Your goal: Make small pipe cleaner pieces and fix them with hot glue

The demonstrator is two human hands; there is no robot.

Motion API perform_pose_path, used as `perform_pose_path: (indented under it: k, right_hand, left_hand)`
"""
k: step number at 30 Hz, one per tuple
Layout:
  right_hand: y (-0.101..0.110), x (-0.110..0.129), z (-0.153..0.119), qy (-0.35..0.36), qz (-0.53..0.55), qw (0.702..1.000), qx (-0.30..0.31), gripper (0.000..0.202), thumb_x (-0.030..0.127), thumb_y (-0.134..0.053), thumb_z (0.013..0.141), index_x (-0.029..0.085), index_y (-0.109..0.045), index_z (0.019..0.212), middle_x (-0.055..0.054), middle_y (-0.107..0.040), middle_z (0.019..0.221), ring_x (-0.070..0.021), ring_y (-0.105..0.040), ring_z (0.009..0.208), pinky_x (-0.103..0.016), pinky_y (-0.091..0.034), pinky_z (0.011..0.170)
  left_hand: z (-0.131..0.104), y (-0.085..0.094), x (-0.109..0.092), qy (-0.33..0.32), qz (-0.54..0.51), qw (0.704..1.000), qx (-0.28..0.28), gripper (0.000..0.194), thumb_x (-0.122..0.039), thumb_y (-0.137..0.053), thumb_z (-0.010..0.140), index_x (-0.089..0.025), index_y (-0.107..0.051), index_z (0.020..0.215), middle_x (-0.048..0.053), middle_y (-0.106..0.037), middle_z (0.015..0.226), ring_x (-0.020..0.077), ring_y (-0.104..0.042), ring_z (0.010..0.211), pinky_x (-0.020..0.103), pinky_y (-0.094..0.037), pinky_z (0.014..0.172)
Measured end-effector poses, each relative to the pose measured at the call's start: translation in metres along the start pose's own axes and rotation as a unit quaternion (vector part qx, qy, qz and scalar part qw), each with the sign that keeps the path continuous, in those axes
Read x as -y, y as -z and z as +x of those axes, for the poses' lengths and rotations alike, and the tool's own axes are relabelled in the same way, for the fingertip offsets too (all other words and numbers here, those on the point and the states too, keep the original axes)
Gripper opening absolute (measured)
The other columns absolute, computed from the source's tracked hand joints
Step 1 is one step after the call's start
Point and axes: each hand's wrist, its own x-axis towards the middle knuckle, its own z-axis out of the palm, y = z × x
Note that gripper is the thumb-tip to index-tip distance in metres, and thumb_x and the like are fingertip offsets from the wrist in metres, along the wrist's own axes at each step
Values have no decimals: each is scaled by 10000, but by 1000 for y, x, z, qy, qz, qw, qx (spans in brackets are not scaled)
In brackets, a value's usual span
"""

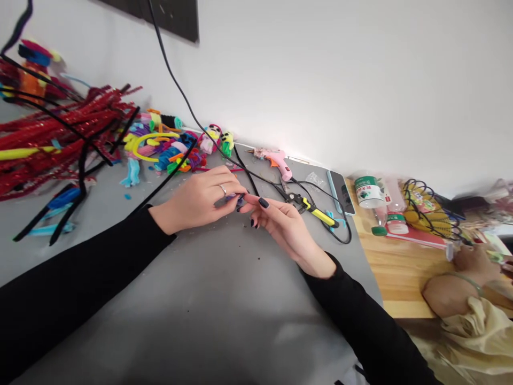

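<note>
My left hand [206, 198], with a ring on one finger, is closed in a pinch above the grey table mat [224, 299]. The fingertips of my right hand [280, 222] meet it from the right, thumb and forefinger pressed together. Whatever sits between the fingertips is tiny, dark and mostly hidden, so its kind does not show. Just behind the fingers runs a black pipe cleaner [246, 170]; whether they touch it I cannot tell. Yellow-and-black pliers [318, 213] lie right of my right hand, and a pink glue gun [276, 160] lies behind it.
Red tinsel pipe cleaners [60, 128] are heaped at the left, beside small colourful pipe-cleaner figures [172, 149]. A black cable [176, 80] hangs across the wall. A phone [342, 192] lies near plastic bottles [368, 191]. Another person's arm [452, 294] rests at the wooden table [395, 267].
</note>
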Motion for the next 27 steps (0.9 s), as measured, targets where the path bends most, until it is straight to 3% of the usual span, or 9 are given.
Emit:
perform_pose_path:
  k: [7,14,21,27]
  right_hand:
    - [-3,5,-2,-35,84,994,53,390,421,-722,914,241,-783,1255,-97,-754,1322,-166,-639,839,-338,-540,787]
    - [-2,8,-5,-35,81,995,52,419,439,-691,923,249,-759,1290,-90,-734,1369,-169,-644,853,-341,-545,817]
    - [0,5,-4,-20,94,993,75,393,372,-658,961,229,-755,1313,-97,-735,1360,-162,-656,851,-321,-519,793]
    - [4,-1,-3,-18,89,991,98,411,360,-693,945,233,-751,1331,-108,-729,1357,-161,-667,859,-326,-507,800]
  left_hand:
    - [2,-1,7,-20,77,997,-3,218,-222,-502,1036,-238,-717,1001,110,-735,922,281,-661,880,416,-586,757]
    - [1,7,6,27,39,998,-32,258,-209,-488,1014,-322,-698,1114,59,-740,1004,276,-679,962,451,-588,881]
    - [0,2,8,-25,13,999,-28,205,-180,-521,1024,-256,-708,1060,66,-765,988,234,-686,925,386,-582,852]
    - [0,3,12,-99,73,992,-16,175,-180,-527,1062,-171,-681,980,91,-758,943,205,-667,876,321,-569,780]
